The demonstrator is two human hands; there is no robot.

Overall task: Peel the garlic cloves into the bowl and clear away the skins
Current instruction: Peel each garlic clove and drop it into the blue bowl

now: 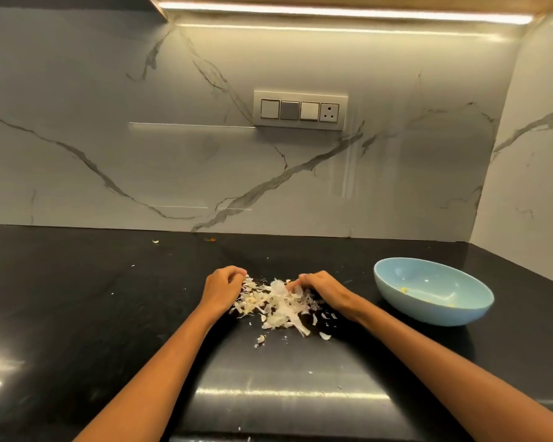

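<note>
A loose pile of pale garlic skins (276, 303) lies on the black counter in front of me. My left hand (222, 287) rests at the pile's left edge with its fingers curled inward. Whether it holds anything is hidden. My right hand (321, 290) sits on the pile's right side, and its curled fingertips pinch into the skins. A light blue bowl (396, 301) stands to the right of my right hand. I see only a few small yellowish bits (404, 290) inside it. No whole clove is plainly visible.
Stray skin flakes (324, 335) lie scattered near the pile, and one flake (155, 241) sits far back by the wall. The marble backsplash carries a switch panel (300, 110). A side wall closes the counter's right end behind the bowl.
</note>
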